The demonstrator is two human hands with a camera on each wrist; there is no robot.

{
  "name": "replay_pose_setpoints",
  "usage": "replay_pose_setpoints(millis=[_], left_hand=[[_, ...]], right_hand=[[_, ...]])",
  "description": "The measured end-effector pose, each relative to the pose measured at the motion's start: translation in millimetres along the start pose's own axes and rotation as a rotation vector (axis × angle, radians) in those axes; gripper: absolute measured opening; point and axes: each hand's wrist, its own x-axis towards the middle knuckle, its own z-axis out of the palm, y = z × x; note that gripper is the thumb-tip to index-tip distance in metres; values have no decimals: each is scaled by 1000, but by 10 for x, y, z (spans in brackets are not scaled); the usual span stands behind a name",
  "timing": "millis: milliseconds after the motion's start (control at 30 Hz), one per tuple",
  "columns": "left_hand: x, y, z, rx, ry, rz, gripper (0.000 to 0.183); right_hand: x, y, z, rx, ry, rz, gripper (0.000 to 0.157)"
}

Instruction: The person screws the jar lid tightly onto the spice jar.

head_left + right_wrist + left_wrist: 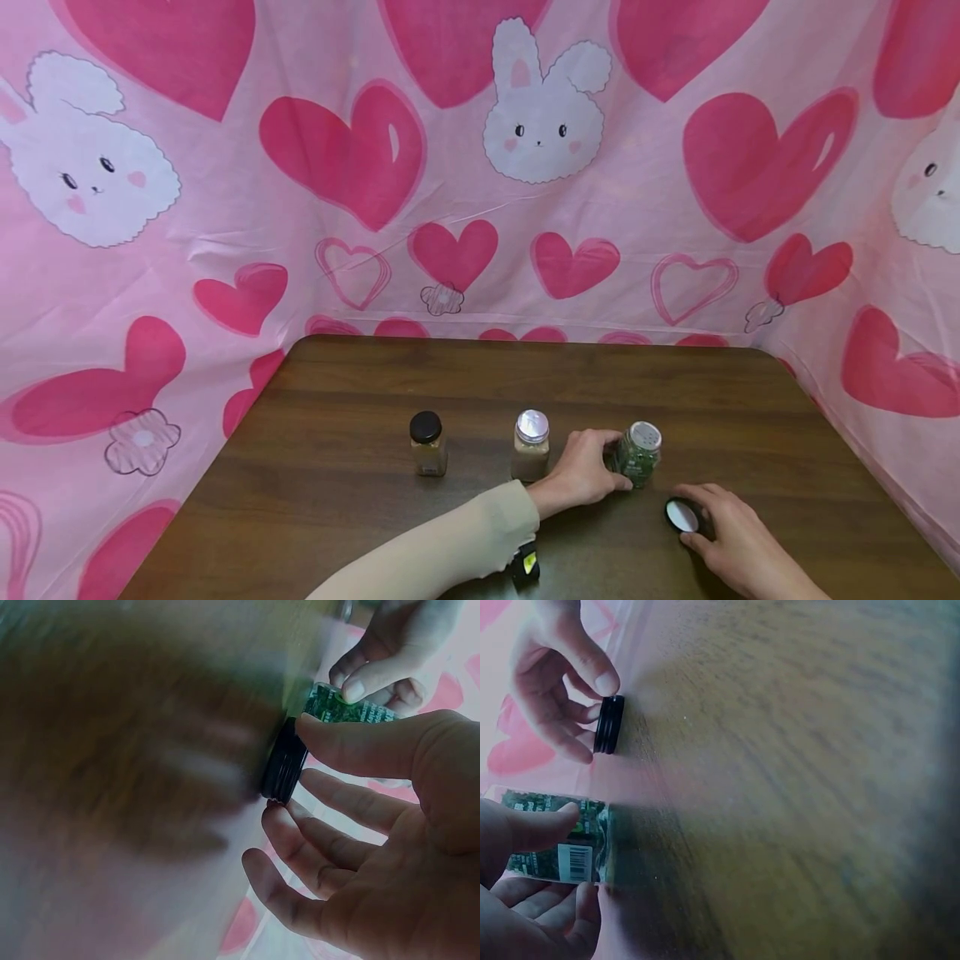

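My left hand (588, 468) grips a glass jar of green dried herbs (639, 458) from its left side, thumb and fingers around it. The jar appears upright, and its top is a pale shaker cap with holes. In the left wrist view a barcode label (575, 862) shows on the jar. To the right of it, my right hand (727, 529) pinches a round black lid (682, 515) between thumb and fingers. The lid is on edge, its white inside facing left, apart from the jar. In the right wrist view the lid (283, 765) is low, close to the table.
A jar with a shiny silvery top (532, 427) and pale contents stands just left of my left hand. Farther left is a jar with a black lid (427, 427). A small black object with a yellow-green patch (527, 567) shows beside my left sleeve. Pink heart-print cloth surrounds the wooden table (337, 500).
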Motion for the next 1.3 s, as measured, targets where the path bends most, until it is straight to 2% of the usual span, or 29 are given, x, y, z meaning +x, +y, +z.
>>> replay_pose_setpoints(millis=[233, 467, 1300], left_hand=[[-2, -3, 0, -22, -3, -17, 61], [0, -11, 6, -22, 2, -17, 60], [0, -8, -4, -15, -1, -15, 61]], right_hand=[[16, -8, 0, 31, -24, 16, 48], [24, -2, 13, 18, -26, 11, 48], [35, -16, 22, 17, 2, 1, 46]])
